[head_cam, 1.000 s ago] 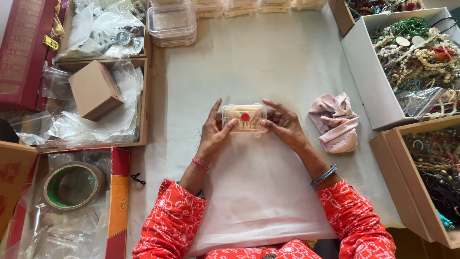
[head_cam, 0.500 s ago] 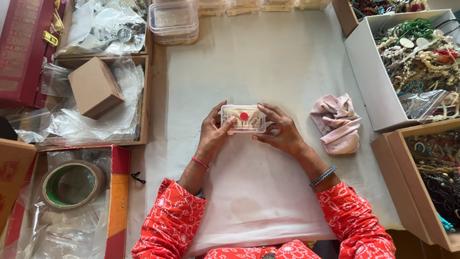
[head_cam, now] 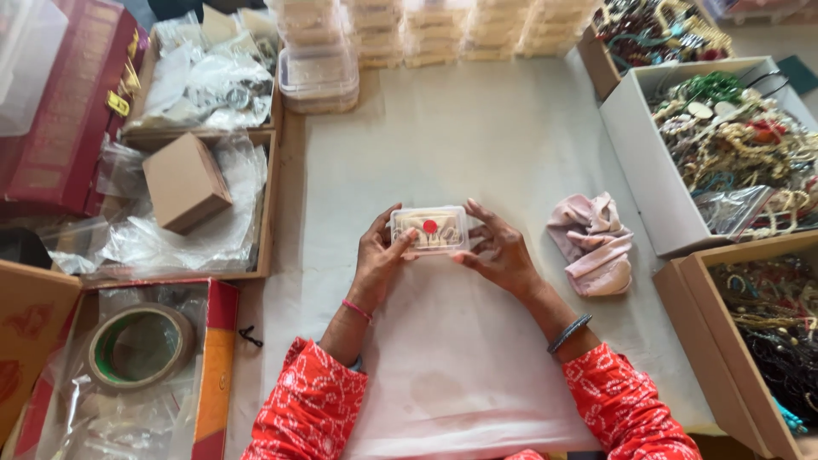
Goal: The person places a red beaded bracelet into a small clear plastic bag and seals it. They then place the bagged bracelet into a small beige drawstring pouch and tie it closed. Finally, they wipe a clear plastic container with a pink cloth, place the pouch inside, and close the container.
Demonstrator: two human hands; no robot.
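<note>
A crumpled pink cloth (head_cam: 594, 243) lies to my right, a white box of beads (head_cam: 673, 183) behind it, and a tape roll (head_cam: 141, 347) to my left.

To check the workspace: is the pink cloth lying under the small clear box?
No, the pink cloth lies apart, beside the right hand.

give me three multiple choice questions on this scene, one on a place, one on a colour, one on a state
1. Where does the pink cloth lie?
A. to the right of the hands
B. inside the white box of beads
C. on the tape roll

2. What colour is the round sticker on the small clear box?
A. green
B. red
C. blue

3. How is the small clear box held?
A. lying alone on the table
B. in the left hand only
C. between the left hand and the right hand

Answers: 1 A, the cloth sits on the table right of the right hand. 2 B, the dot on the lid is red. 3 C, fingers of both hands grip its ends.
</note>
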